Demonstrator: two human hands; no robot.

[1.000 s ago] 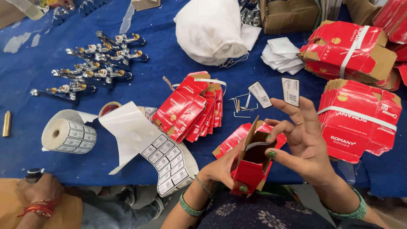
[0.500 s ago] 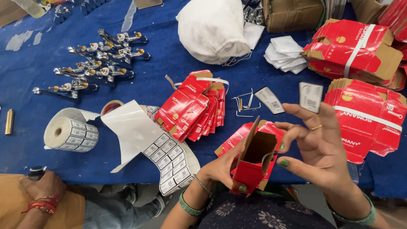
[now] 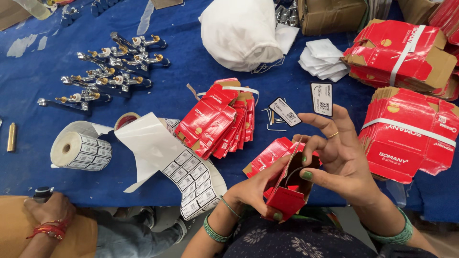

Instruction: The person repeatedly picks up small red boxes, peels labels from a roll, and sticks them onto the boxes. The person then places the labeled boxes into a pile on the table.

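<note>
Small box (image 3: 287,193) in hands: red printed cardboard, brown matt inside. Table cover (image 3: 191,62): blue cloth, matt, slightly creased. Taps (image 3: 107,71) near far left edge: polished chrome metal, brass tips. Label roll (image 3: 79,150): glossy paper. Bag (image 3: 241,31): white cloth, soft.

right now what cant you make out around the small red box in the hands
Head view only:
- Inside of the small red box: the left hand and right hand cover its opening, so any contents are hidden.
- White bag: opaque, contents hidden.
- Label roll: print too small to tell.
- Red carton bundles: cut off by the right edge.
- Another person's hand, bottom left: what it grips is mostly covered.
</note>
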